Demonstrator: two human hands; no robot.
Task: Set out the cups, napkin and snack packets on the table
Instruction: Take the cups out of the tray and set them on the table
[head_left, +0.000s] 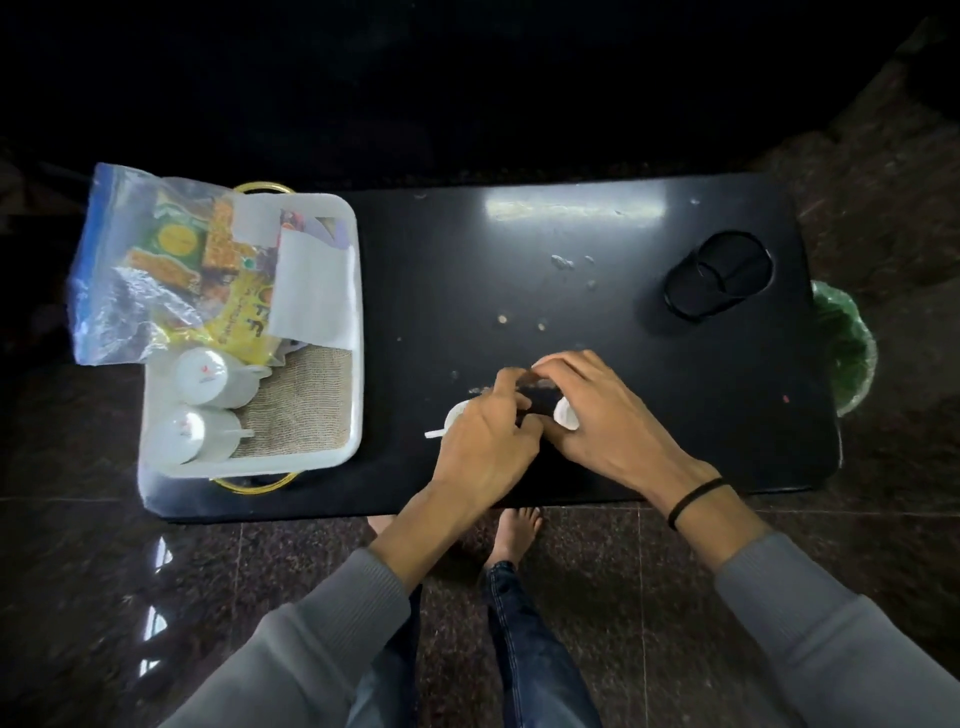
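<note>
The yellow snack packet (244, 317) in the white tray (357, 312) has big orange letters that look like "OFF", and the small print beside them is too tiny to read.

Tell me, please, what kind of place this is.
Probably a room at home: a black table on a polished stone floor, a white tray with cups and snack packets, and bare feet beside it.

Grey knit sleeves (311, 639) cover both forearms and end short of the wrists. A thin black band (693, 501) circles the right wrist, just by the table (519, 260) front edge. Below that edge show dark blue jeans (524, 649) and bare feet (514, 535)
</note>
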